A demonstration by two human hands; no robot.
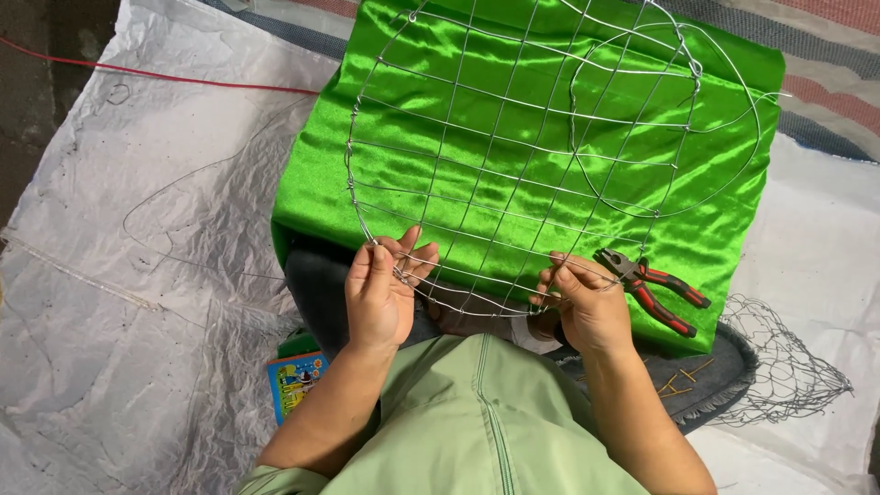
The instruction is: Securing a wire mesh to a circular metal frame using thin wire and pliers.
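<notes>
A round wire grid frame (513, 156) made of thin silver wires lies over a shiny green satin cloth (403, 101) on my lap. My left hand (380, 293) pinches the frame's near rim at its lower left, fingers closed on the wire. On the lower right part of the rim, my right hand (587, 307) grips the wire with fingertips. A loose loop of wire (724, 174) overlaps the grid on the right. Pliers with red and black handles (655, 289) rest on the cloth just right of my right hand.
Crumpled white plastic sheeting (137, 275) covers the floor. A thin bent wire (156, 197) lies on it at left, and a red cord (156, 73) runs above. A bundle of wire netting (788, 367) sits at right. A small colourful box (293, 380) lies by my left arm.
</notes>
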